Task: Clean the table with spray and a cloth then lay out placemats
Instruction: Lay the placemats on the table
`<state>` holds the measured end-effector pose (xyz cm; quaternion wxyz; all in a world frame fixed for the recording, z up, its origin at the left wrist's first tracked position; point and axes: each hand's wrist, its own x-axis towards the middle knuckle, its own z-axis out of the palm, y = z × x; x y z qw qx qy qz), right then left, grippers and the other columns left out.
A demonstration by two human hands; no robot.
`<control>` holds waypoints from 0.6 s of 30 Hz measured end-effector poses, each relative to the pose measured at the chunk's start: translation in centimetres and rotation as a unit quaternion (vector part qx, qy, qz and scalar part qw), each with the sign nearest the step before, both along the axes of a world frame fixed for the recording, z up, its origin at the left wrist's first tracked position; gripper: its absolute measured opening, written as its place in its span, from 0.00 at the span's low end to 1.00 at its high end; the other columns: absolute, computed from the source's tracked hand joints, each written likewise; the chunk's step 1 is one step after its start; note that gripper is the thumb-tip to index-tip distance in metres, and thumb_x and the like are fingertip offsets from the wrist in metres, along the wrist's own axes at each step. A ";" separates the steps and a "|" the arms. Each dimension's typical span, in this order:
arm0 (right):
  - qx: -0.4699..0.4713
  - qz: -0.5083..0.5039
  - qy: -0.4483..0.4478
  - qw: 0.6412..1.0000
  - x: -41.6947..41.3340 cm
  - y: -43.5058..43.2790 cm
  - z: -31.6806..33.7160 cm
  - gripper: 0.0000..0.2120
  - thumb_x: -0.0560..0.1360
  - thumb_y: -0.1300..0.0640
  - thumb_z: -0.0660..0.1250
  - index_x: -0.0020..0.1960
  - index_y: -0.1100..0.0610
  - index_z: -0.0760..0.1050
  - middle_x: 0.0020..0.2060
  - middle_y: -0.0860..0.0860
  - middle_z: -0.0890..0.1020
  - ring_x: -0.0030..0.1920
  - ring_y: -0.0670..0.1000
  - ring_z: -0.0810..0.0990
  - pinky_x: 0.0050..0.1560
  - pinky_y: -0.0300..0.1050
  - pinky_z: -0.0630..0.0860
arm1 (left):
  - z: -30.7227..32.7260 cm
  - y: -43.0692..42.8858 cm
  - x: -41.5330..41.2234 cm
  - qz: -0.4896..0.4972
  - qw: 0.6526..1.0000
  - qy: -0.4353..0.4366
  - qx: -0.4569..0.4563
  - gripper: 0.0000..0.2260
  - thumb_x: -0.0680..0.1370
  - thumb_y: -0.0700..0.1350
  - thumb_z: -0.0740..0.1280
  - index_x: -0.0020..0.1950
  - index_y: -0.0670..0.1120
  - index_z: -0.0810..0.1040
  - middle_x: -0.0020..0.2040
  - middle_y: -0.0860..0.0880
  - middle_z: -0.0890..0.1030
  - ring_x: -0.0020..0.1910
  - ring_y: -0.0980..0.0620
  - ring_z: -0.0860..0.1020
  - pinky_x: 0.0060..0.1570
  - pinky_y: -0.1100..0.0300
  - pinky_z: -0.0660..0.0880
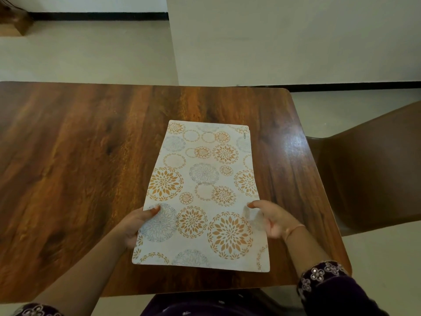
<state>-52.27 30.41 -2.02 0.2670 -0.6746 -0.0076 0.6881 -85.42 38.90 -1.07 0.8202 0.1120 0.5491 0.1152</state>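
Gripping rectangular floral placemat [201, 192] over glossy wooden table [79, 156].

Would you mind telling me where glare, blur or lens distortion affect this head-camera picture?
Head view: glare whitens the table near its right edge; the right hand is motion-blurred, the left hand sharper; the wide-angle lens makes the placemat taper toward its far end.

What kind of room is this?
Probably a dining area in a home: there is a wooden table, a brown chair beside it, and a flowery placemat held just above the tabletop.
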 end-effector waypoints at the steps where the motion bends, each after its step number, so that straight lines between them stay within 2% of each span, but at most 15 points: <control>1: -0.009 0.009 0.038 0.999 0.5 -0.2 0.4 0.11 0.80 0.58 0.60 0.60 0.61 0.73 0.56 0.63 0.81 0.53 0.61 0.81 0.56 0.58 0.77 | 0.1 0.0 0.1 0.000 1.000 0.011 0.012 0.17 0.78 0.43 0.61 0.65 0.39 0.70 0.61 0.35 0.77 0.57 0.35 0.77 0.49 0.39 0.78; 4: 0.035 0.075 0.002 0.997 1.6 -0.4 0.1 0.09 0.80 0.63 0.60 0.59 0.59 0.73 0.53 0.61 0.83 0.54 0.61 0.81 0.58 0.62 0.76 | 0.3 0.0 0.8 -0.007 0.996 0.068 0.054 0.13 0.78 0.44 0.63 0.60 0.40 0.74 0.55 0.37 0.81 0.49 0.37 0.81 0.38 0.45 0.81; 5: 0.056 0.076 -0.037 0.995 1.7 -0.4 -0.1 0.10 0.79 0.64 0.61 0.60 0.59 0.73 0.53 0.60 0.83 0.54 0.61 0.81 0.58 0.63 0.76 | 0.4 0.1 1.0 -0.010 0.992 0.096 0.076 0.13 0.77 0.46 0.65 0.58 0.40 0.76 0.53 0.37 0.81 0.48 0.37 0.81 0.39 0.46 0.80; 8: 0.095 0.024 -0.171 0.980 2.8 0.0 -0.6 0.09 0.78 0.63 0.64 0.58 0.60 0.73 0.53 0.61 0.81 0.51 0.62 0.81 0.54 0.60 0.78 | 0.4 0.4 1.1 -0.021 0.969 0.162 0.186 0.10 0.76 0.45 0.66 0.55 0.44 0.80 0.58 0.40 0.80 0.56 0.39 0.79 0.57 0.43 0.74; 11: 0.115 0.020 -0.272 0.955 4.7 0.0 -0.8 0.08 0.78 0.62 0.65 0.56 0.59 0.73 0.53 0.60 0.80 0.50 0.61 0.81 0.54 0.60 0.78 | 0.4 1.0 0.3 -0.094 0.908 0.262 0.311 0.11 0.78 0.42 0.64 0.60 0.50 0.79 0.65 0.46 0.74 0.61 0.45 0.73 0.65 0.48 0.68; 13: 0.121 0.031 -0.312 0.942 6.1 -0.2 -0.8 0.07 0.78 0.61 0.65 0.56 0.58 0.72 0.54 0.59 0.80 0.51 0.61 0.80 0.56 0.60 0.77 | 0.2 1.5 -0.5 -0.108 0.879 0.299 0.355 0.13 0.79 0.41 0.63 0.62 0.50 0.78 0.68 0.46 0.72 0.63 0.46 0.71 0.65 0.52 0.66; 16: 0.114 0.080 -0.359 0.923 8.1 -0.8 -1.0 0.09 0.79 0.58 0.63 0.58 0.57 0.72 0.56 0.58 0.79 0.54 0.61 0.79 0.59 0.61 0.74 | -0.1 2.0 -2.4 -0.113 0.856 0.337 0.376 0.14 0.79 0.41 0.62 0.64 0.50 0.76 0.71 0.44 0.69 0.65 0.42 0.69 0.61 0.54 0.66; 18: 0.090 0.128 -0.388 0.908 9.3 -1.1 -1.1 0.13 0.79 0.55 0.62 0.63 0.57 0.71 0.58 0.58 0.78 0.56 0.61 0.78 0.61 0.61 0.72 | -0.2 2.3 -4.0 -0.123 0.836 0.373 0.383 0.17 0.79 0.41 0.62 0.67 0.52 0.73 0.72 0.42 0.68 0.61 0.41 0.72 0.54 0.57 0.69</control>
